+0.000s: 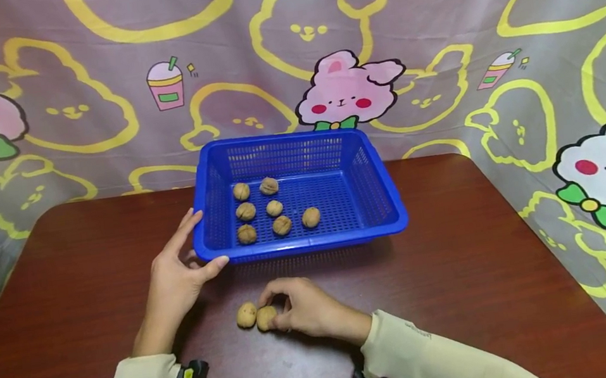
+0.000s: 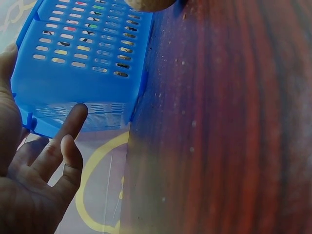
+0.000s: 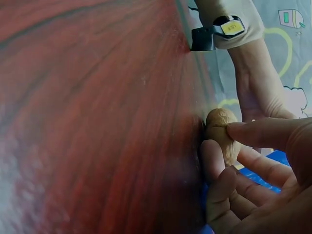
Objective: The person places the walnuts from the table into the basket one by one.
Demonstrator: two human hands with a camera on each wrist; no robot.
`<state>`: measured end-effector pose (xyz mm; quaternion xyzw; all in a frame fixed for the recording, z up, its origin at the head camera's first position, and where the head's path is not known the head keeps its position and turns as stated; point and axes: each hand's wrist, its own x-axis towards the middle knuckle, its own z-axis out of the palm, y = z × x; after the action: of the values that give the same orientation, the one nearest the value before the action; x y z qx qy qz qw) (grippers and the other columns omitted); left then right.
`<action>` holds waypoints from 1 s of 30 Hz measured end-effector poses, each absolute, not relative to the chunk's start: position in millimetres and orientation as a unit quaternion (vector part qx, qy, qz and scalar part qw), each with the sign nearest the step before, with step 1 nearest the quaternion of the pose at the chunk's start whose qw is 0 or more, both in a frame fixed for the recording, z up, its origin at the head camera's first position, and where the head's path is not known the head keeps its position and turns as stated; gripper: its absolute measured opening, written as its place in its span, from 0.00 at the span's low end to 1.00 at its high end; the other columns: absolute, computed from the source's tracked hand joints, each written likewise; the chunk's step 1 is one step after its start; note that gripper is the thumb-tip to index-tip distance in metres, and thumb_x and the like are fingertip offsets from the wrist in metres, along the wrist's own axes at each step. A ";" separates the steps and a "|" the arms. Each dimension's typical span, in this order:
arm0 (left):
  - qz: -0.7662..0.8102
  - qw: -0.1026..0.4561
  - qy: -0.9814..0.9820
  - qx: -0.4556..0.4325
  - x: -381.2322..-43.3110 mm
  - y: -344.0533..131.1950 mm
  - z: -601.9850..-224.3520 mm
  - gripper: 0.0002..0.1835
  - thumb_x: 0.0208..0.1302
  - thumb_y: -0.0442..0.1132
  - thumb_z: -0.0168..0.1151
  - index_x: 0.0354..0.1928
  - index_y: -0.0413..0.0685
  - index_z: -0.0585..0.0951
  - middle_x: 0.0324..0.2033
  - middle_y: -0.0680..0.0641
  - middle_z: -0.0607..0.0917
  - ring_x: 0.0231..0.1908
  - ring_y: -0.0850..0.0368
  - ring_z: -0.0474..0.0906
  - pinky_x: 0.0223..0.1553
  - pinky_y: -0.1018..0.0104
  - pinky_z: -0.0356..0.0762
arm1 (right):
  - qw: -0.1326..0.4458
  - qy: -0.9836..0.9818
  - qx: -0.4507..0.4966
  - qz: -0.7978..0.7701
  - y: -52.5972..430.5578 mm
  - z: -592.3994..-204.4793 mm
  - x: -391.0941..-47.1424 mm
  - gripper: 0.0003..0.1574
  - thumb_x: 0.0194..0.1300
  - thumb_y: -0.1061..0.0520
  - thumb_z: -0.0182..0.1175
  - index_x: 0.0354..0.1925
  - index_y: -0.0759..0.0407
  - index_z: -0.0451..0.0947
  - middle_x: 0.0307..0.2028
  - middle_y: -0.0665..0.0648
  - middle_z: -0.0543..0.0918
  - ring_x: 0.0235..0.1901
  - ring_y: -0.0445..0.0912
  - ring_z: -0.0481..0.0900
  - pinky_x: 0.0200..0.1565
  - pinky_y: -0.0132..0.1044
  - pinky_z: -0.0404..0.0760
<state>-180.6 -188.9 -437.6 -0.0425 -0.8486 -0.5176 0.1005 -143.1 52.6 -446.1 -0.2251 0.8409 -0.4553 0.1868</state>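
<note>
A blue plastic basket [image 1: 301, 242] with slotted walls stands on the table, several walnuts [image 1: 281, 225] lying inside, mostly toward its left. My left hand [image 1: 174, 279] holds its near left corner, thumb on the front rim and fingers along the left side. In the left wrist view, some fingers [image 2: 73, 122] spread against or beside the wall. In front of the basket, my right hand [image 1: 310, 309] pinches a walnut [image 1: 266, 318] between thumb and fingers, low at the tabletop. Another walnut [image 1: 247, 315] sits just left of it. The right wrist view shows fingertips around the walnut [image 3: 220, 119].
The dark red-brown wooden table [image 1: 466, 295] extends to both sides of the basket. Behind it hangs a grey patterned cloth [image 1: 238, 44] with cartoon rabbits, close to the basket's back rim. Each wrist carries a small black strapped device [image 1: 194, 373].
</note>
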 end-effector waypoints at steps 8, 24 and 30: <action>-0.512 0.098 -0.852 -0.039 -179.8 -189.3 -438.5 0.47 0.55 0.38 0.83 0.77 0.59 0.71 0.80 0.54 0.66 0.35 0.72 0.80 0.34 0.81 0.74 | 0.194 0.819 -0.244 -0.481 54.0 -448.7 -141.5 0.18 0.53 0.75 0.70 0.42 0.62 0.83 0.36 0.57 0.84 0.24 0.34 0.73 0.28 0.26 0.75; -0.507 0.101 -0.855 -0.041 -179.5 -188.7 -436.7 0.47 0.55 0.37 0.82 0.77 0.55 0.72 0.80 0.52 0.66 0.34 0.73 0.79 0.33 0.81 0.74 | 0.303 0.699 -0.263 -0.592 104.0 -391.7 -143.6 0.20 0.61 0.73 0.67 0.52 0.68 0.78 0.38 0.58 0.87 0.35 0.38 0.84 0.39 0.29 0.83; -0.504 0.100 -0.857 -0.040 -179.0 -188.4 -436.3 0.48 0.55 0.36 0.82 0.77 0.57 0.71 0.80 0.52 0.66 0.33 0.70 0.79 0.32 0.81 0.73 | 0.315 0.678 -0.249 -0.616 128.3 -365.5 -156.5 0.21 0.64 0.73 0.64 0.55 0.72 0.76 0.34 0.49 0.87 0.35 0.39 0.84 0.40 0.31 0.83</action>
<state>-179.0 -188.4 -436.3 -0.0399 -0.8570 -0.5039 0.1003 -156.5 128.3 -365.5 -0.2490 0.6776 -0.6162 0.3149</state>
